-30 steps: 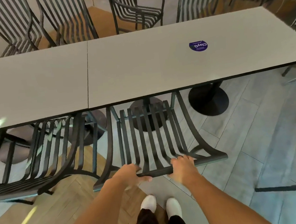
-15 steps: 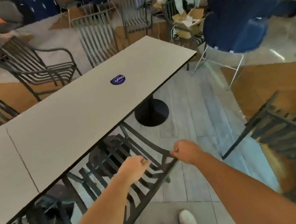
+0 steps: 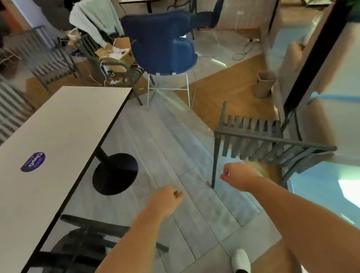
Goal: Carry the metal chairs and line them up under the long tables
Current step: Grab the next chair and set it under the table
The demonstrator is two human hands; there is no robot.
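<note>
Both hands off the tucked chair now, left hand and right hand outstretched, fingers seemingly curled together, empty.

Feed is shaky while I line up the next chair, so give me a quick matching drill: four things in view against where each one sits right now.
Things:
1. slatted metal chair
2. blue upholstered chair
3. purple sticker
4. cardboard box

Places:
A. on the long table top
B. on a chair seat beyond the table's far end
C. on the floor right of the right hand
D. past the table's far corner, on thin white legs

Pairs: 1-C, 2-D, 3-A, 4-B
</note>
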